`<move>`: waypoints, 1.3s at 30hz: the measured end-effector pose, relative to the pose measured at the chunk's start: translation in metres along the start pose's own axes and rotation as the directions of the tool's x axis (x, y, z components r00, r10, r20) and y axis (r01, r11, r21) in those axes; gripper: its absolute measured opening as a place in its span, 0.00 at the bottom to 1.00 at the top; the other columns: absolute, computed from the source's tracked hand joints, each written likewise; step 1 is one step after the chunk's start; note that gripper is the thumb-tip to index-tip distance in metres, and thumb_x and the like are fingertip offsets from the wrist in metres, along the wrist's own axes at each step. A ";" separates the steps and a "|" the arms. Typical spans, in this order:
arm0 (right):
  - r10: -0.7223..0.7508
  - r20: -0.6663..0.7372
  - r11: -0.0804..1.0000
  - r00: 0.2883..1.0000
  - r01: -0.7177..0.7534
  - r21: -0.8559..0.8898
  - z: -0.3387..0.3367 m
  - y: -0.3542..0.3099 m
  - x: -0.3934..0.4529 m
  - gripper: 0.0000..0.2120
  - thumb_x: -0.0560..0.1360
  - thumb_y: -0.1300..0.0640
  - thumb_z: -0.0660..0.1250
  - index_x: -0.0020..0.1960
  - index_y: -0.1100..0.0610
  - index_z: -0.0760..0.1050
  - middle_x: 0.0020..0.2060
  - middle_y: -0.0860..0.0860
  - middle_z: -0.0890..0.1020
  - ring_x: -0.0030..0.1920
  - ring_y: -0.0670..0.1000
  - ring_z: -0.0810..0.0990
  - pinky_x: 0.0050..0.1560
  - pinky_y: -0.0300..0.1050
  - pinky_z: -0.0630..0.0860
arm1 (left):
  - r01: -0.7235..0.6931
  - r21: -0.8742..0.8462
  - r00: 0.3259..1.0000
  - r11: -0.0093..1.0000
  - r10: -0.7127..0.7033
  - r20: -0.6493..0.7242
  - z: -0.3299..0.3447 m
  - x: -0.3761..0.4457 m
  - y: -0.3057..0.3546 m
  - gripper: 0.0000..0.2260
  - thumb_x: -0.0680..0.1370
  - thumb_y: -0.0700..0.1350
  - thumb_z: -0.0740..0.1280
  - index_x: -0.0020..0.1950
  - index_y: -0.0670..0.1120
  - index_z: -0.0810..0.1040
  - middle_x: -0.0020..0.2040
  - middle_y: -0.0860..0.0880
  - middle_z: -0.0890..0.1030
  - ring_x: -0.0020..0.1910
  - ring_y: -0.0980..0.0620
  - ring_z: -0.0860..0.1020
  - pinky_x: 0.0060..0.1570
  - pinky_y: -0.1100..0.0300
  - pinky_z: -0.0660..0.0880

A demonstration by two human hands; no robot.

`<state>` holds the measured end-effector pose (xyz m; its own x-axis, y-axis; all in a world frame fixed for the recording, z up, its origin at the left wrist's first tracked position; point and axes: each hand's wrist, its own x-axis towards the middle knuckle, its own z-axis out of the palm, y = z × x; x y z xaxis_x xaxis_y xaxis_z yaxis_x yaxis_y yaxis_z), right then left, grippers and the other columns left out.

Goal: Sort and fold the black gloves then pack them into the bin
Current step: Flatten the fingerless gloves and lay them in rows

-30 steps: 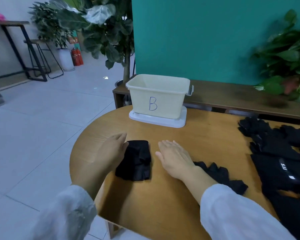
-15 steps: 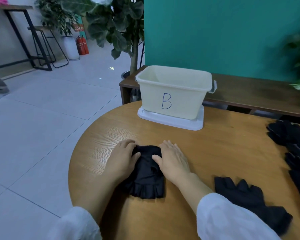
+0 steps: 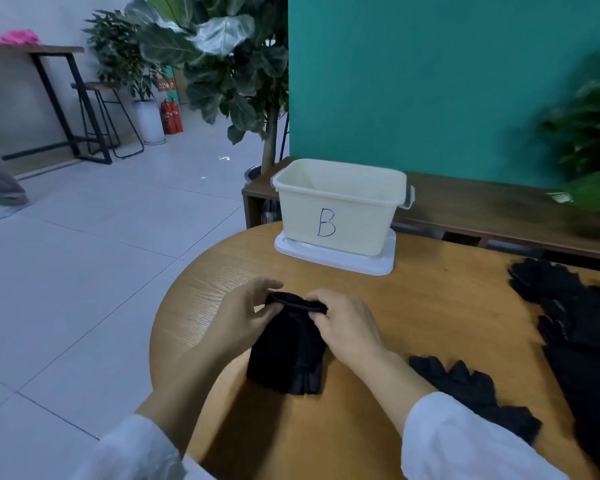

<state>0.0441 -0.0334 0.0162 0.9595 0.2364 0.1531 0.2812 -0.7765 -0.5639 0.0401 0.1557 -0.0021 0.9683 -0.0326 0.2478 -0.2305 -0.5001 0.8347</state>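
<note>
Near the middle of the round wooden tabletop, a folded black glove lies flat, with its cuff end lifted a little at 12 o'clock. The left hand pinches the left side of that cuff, with its fingers curled around the cloth. The right hand pinches the right side of the same cuff, with its fingers tucked over the edge. Both hands are clamped on the glove, close together, and both arms wear white sleeves. At 12 o'clock from the glove, well apart from it, stands a cream bin with a blue letter B on its front. The bin sits on a white lid that lies flat on the tabletop. At 4 o'clock from the folded glove, another black glove lies spread out with its fingers pointing up and to the left, partly under the right arm. At 3 o'clock, by the right edge, a pile of black gloves lies in a heap. Behind the tabletop is a dark wooden bench against a teal wall, with a leafy plant at 11 o'clock.
</note>
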 end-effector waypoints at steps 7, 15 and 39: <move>0.035 -0.086 0.977 0.996 -0.016 0.215 -0.064 0.006 -0.020 0.08 0.73 0.55 0.71 0.51 0.46 0.80 0.46 0.42 0.83 0.49 0.45 0.80 0.52 0.45 0.77 | -0.070 -0.002 0.986 0.998 0.070 0.150 -0.007 -0.011 0.085 0.09 0.77 0.41 0.70 0.47 0.55 0.84 0.44 0.53 0.86 0.48 0.55 0.83 0.56 0.44 0.78; 0.088 -0.144 0.971 0.986 -0.053 0.234 -0.131 0.041 -0.055 0.04 0.70 0.59 0.74 0.41 0.51 0.82 0.39 0.50 0.84 0.44 0.53 0.82 0.47 0.51 0.78 | -0.101 -0.080 0.953 0.992 0.120 0.280 0.024 -0.028 0.180 0.09 0.79 0.36 0.67 0.58 0.41 0.82 0.53 0.50 0.83 0.37 0.78 0.75 0.38 0.82 0.66; 0.140 -0.107 0.990 0.984 -0.141 0.002 -0.167 0.151 -0.091 0.07 0.75 0.59 0.69 0.44 0.46 0.79 0.38 0.49 0.83 0.39 0.53 0.81 0.42 0.56 0.80 | -0.192 0.012 0.893 0.981 0.170 0.417 0.147 0.021 0.151 0.08 0.75 0.39 0.73 0.48 0.53 0.85 0.46 0.58 0.85 0.52 0.61 0.81 0.57 0.61 0.74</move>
<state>0.0013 -0.2693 0.0525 0.9854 0.0613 0.1587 0.1434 -0.8009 -0.5814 0.0401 -0.0476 0.0570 0.8658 -0.4748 0.1579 -0.4111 -0.4953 0.7653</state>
